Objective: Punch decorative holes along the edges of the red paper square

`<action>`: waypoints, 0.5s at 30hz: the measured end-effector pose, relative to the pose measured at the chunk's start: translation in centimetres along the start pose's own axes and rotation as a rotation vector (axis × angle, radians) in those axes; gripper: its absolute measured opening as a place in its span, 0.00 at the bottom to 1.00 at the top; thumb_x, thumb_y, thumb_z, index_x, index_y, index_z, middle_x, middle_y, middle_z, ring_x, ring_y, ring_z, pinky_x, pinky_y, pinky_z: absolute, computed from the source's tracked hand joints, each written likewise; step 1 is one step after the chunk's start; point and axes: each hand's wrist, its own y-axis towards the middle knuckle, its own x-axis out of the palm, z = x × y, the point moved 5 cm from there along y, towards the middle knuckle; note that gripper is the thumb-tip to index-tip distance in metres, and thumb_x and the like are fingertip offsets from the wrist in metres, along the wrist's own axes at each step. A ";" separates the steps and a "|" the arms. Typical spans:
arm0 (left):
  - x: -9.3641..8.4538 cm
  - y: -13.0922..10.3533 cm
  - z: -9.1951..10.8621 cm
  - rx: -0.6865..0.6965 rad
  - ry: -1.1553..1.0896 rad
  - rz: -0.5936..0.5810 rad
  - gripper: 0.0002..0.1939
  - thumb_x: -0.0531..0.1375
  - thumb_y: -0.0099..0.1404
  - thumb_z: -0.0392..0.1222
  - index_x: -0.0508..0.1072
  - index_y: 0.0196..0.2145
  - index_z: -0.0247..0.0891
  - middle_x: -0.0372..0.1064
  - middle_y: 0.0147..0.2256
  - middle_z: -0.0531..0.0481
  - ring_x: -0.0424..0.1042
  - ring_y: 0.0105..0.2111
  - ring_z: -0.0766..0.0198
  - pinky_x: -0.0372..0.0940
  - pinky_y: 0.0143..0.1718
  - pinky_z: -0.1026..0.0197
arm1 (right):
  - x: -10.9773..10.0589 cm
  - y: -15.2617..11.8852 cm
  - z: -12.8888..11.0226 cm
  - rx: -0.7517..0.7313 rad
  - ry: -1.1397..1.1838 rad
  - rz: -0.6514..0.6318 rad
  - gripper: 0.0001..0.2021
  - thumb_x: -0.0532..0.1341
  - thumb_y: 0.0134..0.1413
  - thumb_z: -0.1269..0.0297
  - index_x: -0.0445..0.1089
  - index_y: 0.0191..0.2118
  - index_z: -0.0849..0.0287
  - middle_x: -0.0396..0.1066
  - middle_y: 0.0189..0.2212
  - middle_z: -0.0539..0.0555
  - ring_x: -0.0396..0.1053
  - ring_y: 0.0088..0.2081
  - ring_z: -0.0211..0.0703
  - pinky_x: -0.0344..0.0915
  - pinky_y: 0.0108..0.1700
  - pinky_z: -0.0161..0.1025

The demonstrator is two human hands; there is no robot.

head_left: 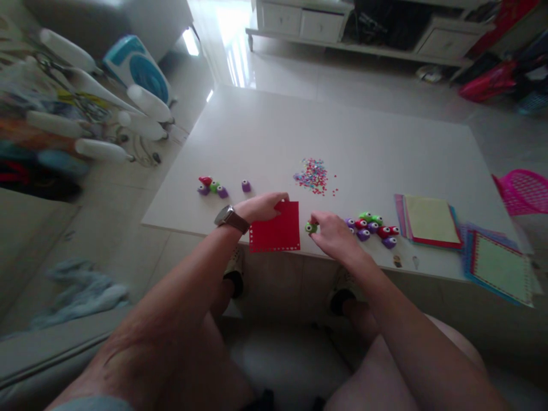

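A square of red paper point(286, 231) lies at the table's front edge, with small cut-outs along its left and bottom sides. My left hand point(269, 206), with a watch on the wrist, grips this sheet by its upper left part; some fingertips are hidden. Just right of the paper, my right hand point(329, 229) is closed around a small green craft punch point(311, 228). Beside that hand sits a cluster of purple, red and green punches point(373, 226). Farther left stand a lone purple punch point(245, 185) and a small group of punches point(214, 187).
Colourful paper confetti point(314, 176) is heaped mid-table. At right lie a stack of coloured paper point(431, 220) and a second stack with punched edges point(500, 265). Two small items point(398, 261) rest near the front edge. A pink basket point(524, 192) stands beyond the table's right side.
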 end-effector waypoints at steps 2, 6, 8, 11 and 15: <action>-0.5 -0.1 -0.1 0.012 -0.055 0.005 0.25 0.57 0.64 0.28 0.74 0.58 0.38 0.81 0.46 0.46 0.77 0.44 0.57 0.68 0.42 0.60 | 0.1 0.0 0.1 0.010 0.008 -0.005 0.10 0.64 0.55 0.79 0.71 0.38 0.56 0.79 0.41 0.58 0.74 0.44 0.50 0.61 0.44 0.41; -1.0 -0.4 -0.1 -0.009 -0.136 0.013 0.27 0.58 0.66 0.30 0.72 0.61 0.40 0.81 0.47 0.47 0.78 0.43 0.57 0.68 0.39 0.62 | 0.3 0.1 0.5 0.040 0.052 -0.031 0.08 0.68 0.56 0.75 0.72 0.38 0.56 0.80 0.42 0.58 0.75 0.44 0.50 0.61 0.43 0.41; -1.2 -0.6 0.0 -0.024 -0.173 0.000 0.26 0.57 0.66 0.29 0.71 0.61 0.40 0.81 0.46 0.47 0.78 0.42 0.58 0.68 0.36 0.63 | 0.4 0.1 0.6 0.041 0.072 -0.037 0.08 0.70 0.56 0.74 0.72 0.38 0.56 0.81 0.41 0.57 0.76 0.44 0.51 0.61 0.43 0.41; -1.4 -0.9 0.3 -0.053 -0.207 -0.025 0.27 0.56 0.67 0.28 0.69 0.63 0.38 0.81 0.45 0.47 0.78 0.39 0.59 0.66 0.32 0.64 | 0.4 0.2 0.6 0.026 0.081 -0.022 0.08 0.70 0.56 0.75 0.72 0.37 0.56 0.81 0.40 0.57 0.76 0.44 0.50 0.61 0.43 0.41; -1.5 -1.2 0.8 -0.088 -0.203 -0.043 0.28 0.56 0.68 0.28 0.68 0.65 0.38 0.82 0.47 0.46 0.78 0.38 0.59 0.66 0.33 0.63 | 0.5 0.3 0.8 0.032 0.081 -0.003 0.09 0.69 0.56 0.76 0.72 0.37 0.56 0.81 0.41 0.56 0.76 0.44 0.49 0.61 0.44 0.41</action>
